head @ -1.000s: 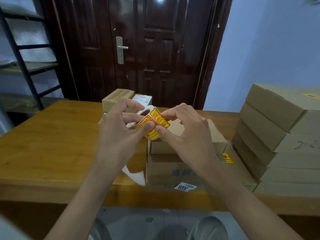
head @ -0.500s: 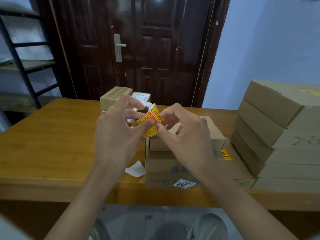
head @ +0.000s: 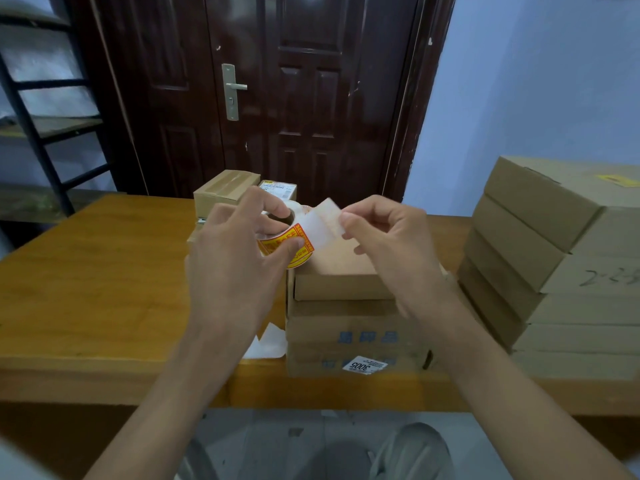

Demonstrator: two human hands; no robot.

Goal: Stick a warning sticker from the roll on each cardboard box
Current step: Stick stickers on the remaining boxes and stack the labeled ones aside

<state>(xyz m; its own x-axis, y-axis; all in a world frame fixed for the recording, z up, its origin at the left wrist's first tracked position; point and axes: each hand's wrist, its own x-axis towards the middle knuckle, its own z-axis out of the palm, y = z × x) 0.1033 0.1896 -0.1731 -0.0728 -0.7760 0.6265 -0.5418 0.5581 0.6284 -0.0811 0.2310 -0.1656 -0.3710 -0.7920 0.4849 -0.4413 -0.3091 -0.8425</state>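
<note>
— What did the fingers have hold of?
— The left hand [head: 239,258] curled round the sticker roll [head: 289,242]; the right hand [head: 388,237] pinched the white strip [head: 320,225] peeled off it.
— And where was the roll?
— Just above the top cardboard box [head: 341,278] of the middle stack, on the wooden table [head: 104,271].

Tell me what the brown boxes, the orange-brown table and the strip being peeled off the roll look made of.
Brown boxes: matte cardboard, with folded edges. Orange-brown table: probably wood or wood-look laminate, showing faint grain and a slight sheen. White strip pinched by the right hand: likely thin, translucent, waxy backing paper.
</note>
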